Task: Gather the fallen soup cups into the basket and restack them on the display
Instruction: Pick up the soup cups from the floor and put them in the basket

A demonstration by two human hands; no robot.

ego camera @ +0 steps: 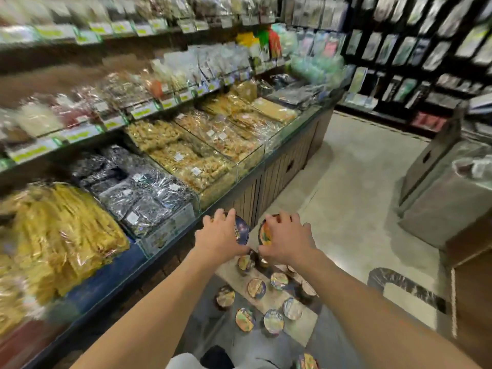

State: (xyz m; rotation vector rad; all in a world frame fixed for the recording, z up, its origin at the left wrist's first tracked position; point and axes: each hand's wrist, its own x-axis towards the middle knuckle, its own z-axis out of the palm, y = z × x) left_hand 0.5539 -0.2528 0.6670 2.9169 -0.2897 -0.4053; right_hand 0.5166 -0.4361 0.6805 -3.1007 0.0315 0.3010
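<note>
- Soup cups [257, 287]: several stand lids up, loosely spread over a low platform [306, 326] on the floor at the foot of the shelf [170, 230]. One more [307, 360] sits past the platform's near corner, at the bottom of the view.
- Blue-lid cup [242, 230]: raised above the platform's far end, held in the left hand [221, 235].
- Orange-lid cup [265, 233]: held at the same height in the right hand [288, 237], just beside the blue-lid cup with a narrow gap between them.
- Left fingers [220, 214]: curled over the cup's far side and clamped on it.
- Right fingers [282, 217]: likewise curled round their cup, gripping it.
- Basket: not in view.
- Step, as judged: one cup is being carried in each hand. With the others already upright on the platform, this looks more like restacking than gathering, but that is not certain.
- Next move calls for: lowering each cup level with its lid up, onto a bare patch or squarely onto a standing cup. Releasing one hand at a time would avoid nudging the neighbours.
</note>
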